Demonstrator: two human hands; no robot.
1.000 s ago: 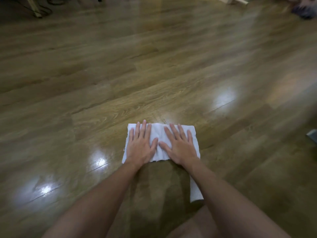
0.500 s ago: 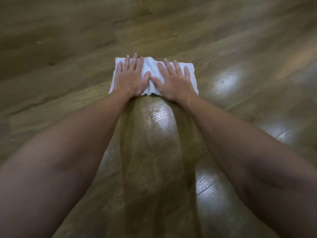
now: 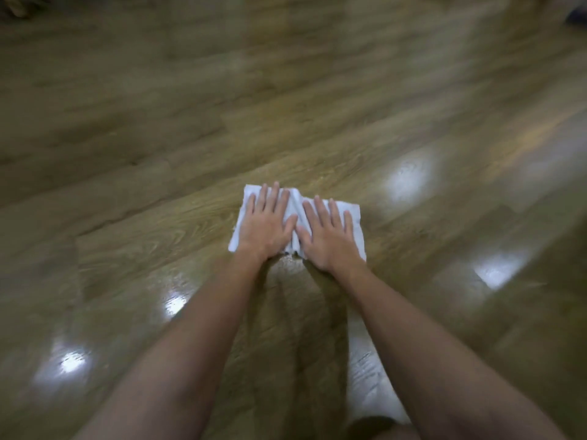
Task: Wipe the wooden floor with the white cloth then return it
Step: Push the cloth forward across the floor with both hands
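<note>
The white cloth [image 3: 353,214] lies spread on the wooden floor [image 3: 158,138], a little right of the view's centre. My left hand [image 3: 265,227] presses flat on its left half, fingers stretched and slightly apart. My right hand [image 3: 327,239] presses flat on the right half in the same way, thumbs almost touching. Neither hand curls around the cloth. Both forearms reach out straight from the bottom of the view. A wet sheen streaks the boards between my arms.
Bright light reflections dot the glossy boards at the left, near my left forearm and to the right. A dark object [image 3: 578,14] sits at the far top right corner. Part of my knee [image 3: 374,425] shows at the bottom edge.
Both hands slid the cloth forward, away from me, as my arms stretched out. The cloth now sits lower in the blurred view than half a second ago. The hands stayed flat throughout.
</note>
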